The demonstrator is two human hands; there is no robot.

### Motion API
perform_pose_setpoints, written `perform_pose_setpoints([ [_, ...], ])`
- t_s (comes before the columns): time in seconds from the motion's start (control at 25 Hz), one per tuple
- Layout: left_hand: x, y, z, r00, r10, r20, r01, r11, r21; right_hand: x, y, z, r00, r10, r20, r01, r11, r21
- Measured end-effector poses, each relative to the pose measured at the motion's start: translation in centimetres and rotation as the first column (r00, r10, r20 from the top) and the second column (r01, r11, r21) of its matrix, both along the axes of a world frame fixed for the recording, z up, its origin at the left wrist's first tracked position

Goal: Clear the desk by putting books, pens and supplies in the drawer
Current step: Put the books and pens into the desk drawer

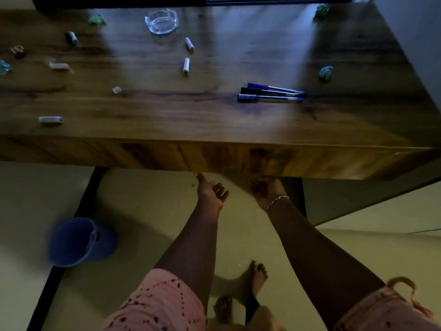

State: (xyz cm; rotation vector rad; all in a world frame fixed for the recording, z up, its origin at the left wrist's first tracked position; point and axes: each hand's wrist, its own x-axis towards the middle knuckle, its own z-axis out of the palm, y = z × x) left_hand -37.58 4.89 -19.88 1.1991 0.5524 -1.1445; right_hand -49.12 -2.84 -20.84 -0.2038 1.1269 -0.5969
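Since the drawer [238, 158] at frame centre looks closed, nothing seems stowed: pens [270, 93] lie centre-right on the desk [143, 103]. My left hand [211, 191] is loosely curled and empty; my right hand [265, 187] reaches under the edge, grip unclear.

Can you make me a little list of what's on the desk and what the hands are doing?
desk: wooden, dimly lit
pens: three, side by side, right of the middle
glass dish: at the back
tubes: small, scattered over the left half
drawer: front looks closed
left hand: below the drawer's edge, fingers loose, holding nothing
right hand: at the drawer's lower edge, fingertips hidden
bucket: blue, on the floor to the left
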Motion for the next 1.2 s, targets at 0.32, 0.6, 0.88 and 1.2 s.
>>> perform_pose_setpoints([
  [0.32,0.5,-3.5,-1.1,0.987,0.102,-0.127,-0.127,0.97,-0.206,0.6,-3.2,-2.6,0.99,-0.139,0.01,0.139,0.99,0.02],
  [0.6,0.9,-4.3,-2.2,0.976,0.176,-0.131,-0.201,0.956,-0.212,0.3,-3.5,-2.2,0.995,-0.098,-0.017,0.098,0.995,0.026],
  [0.88,-3.2,3.9,-2.1,0.992,0.121,-0.047,-0.128,0.967,-0.219,-3.3,4.1,-2.2,0.996,-0.085,-0.008,0.086,0.996,0.028],
  [1.2,-6.7,8.4,-2.6,0.99,0.138,0.012,-0.135,0.982,-0.133,-6.1,9.0,-1.5,0.994,-0.092,0.054,0.091,0.996,0.021],
])
